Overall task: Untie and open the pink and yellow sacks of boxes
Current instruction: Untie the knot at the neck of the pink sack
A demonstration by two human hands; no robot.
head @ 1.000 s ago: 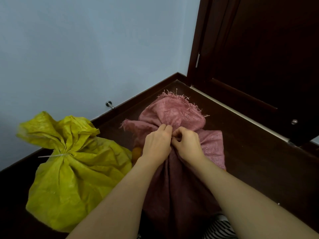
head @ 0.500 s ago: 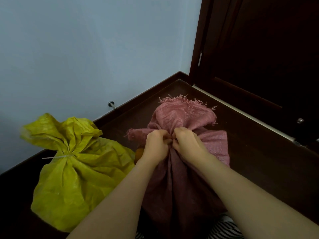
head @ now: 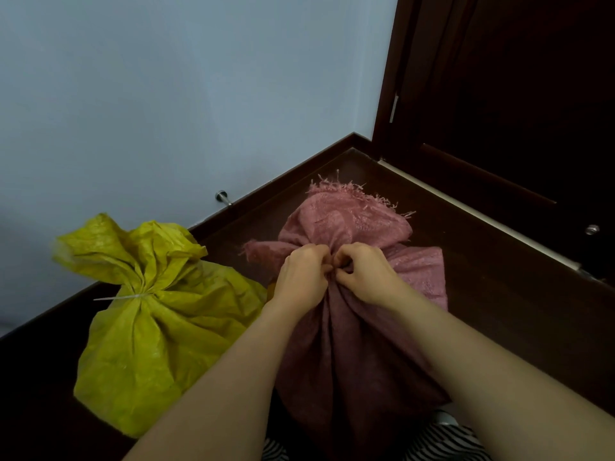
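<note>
head view: left hand (head: 304,277) and right hand (head: 364,274) meet knuckle to knuckle, fingers pinching the pink sack (head: 349,344) neck.

Your room was pretty dim, soft even light, no hard shadows. Blue-grey wall (head: 166,94) was brightest patch, fading darker toward lower left. Door (head: 515,111) and floor (head: 499,311) went near black, detail crushed. No glare anywhere. Wide-angle bent straight lines near edges. Yellow sack (head: 149,344) edges looked slightly soft, your forearms too at bottom.
</note>
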